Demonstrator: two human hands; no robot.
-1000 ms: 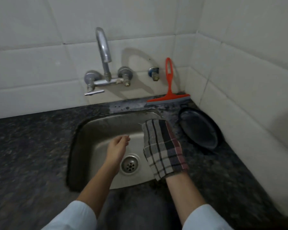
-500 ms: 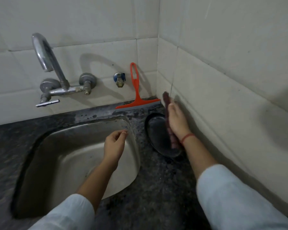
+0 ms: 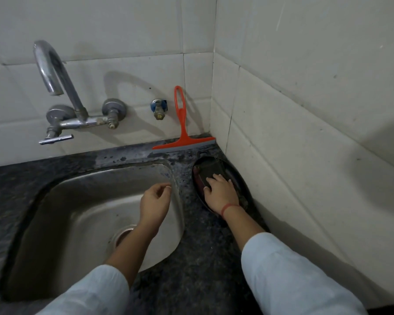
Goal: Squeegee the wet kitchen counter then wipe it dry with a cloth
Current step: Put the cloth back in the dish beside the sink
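Observation:
The orange squeegee [image 3: 182,142] leans upright against the back wall tiles, with its blade on the dark speckled counter [image 3: 203,258] in the corner. A dark checked cloth [image 3: 199,178] lies folded in a black oval dish [image 3: 245,180] beside the right wall. My right hand [image 3: 221,193] lies palm-down on the cloth and covers most of it, the thumb at its edge. Over the right side of the steel sink [image 3: 77,214], my left hand [image 3: 155,203] hovers with loosely curled fingers and holds nothing.
A chrome tap [image 3: 55,71] with two knobs juts from the back wall over the sink. A small blue-capped valve [image 3: 158,108] sits left of the squeegee handle. White tiled walls meet in the corner close behind the dish. The counter strip behind the sink looks wet.
My right hand carried the cloth from above the sink to the right wall, then down into the black dish. My left hand stayed over the sink. The view turned right.

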